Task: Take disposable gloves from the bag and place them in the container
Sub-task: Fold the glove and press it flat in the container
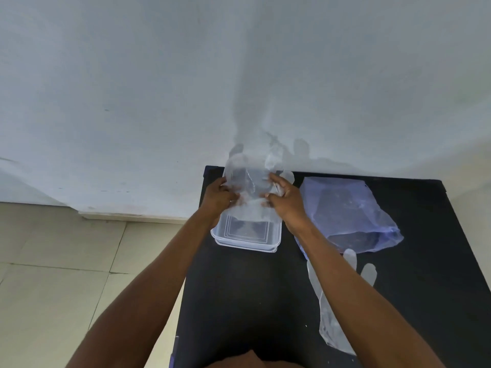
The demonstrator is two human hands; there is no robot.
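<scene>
A clear plastic container point(247, 243) stands near the far left corner of the black table point(247, 301). Both hands hold one thin transparent disposable glove point(249, 181) spread just above the container's far end. My left hand point(219, 196) pinches its left edge and my right hand point(285, 200) pinches its right edge. A bluish translucent bag point(348, 211) lies flat to the right of the container. Another clear glove point(332, 322) lies on the table near my right forearm, partly hidden by it.
The table stands against a pale wall point(186, 88). Beige floor tiles point(66, 274) lie beyond the table's left edge. Dark tabletop shows in front of the container and to the right of the bag.
</scene>
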